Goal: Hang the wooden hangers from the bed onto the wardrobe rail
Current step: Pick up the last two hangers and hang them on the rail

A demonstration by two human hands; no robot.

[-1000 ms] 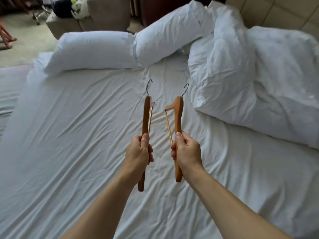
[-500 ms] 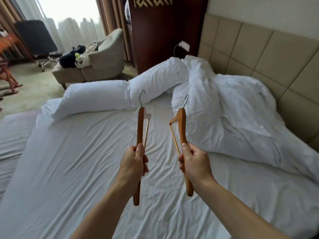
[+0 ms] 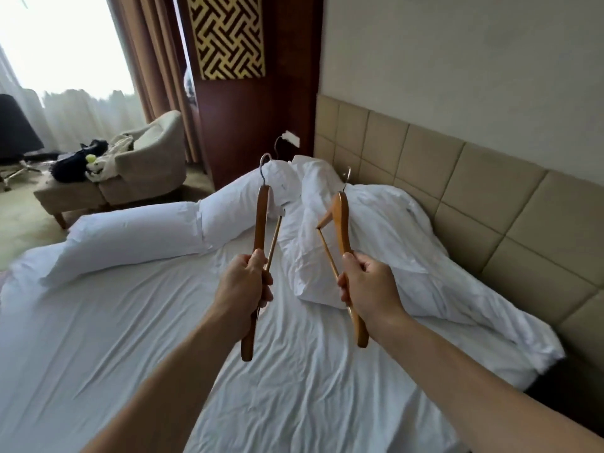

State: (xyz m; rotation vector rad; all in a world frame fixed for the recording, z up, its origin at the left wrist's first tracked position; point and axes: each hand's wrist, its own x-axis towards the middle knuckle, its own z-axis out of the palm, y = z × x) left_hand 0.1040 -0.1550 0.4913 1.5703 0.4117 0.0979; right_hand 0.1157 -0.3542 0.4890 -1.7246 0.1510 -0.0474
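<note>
Smooth wooden hangers (image 3: pixel 261 220), curved metal hooks

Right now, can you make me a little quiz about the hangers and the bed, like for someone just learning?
1. True or false: the left hand and right hand each hold one wooden hanger.
2. Which way do the metal hooks point? A) up B) down at the bed
3. Fill in: the crumpled white duvet lies next to the padded ____.

Key: 1 true (left hanger, right hanger). 2 A. 3 headboard.
</note>
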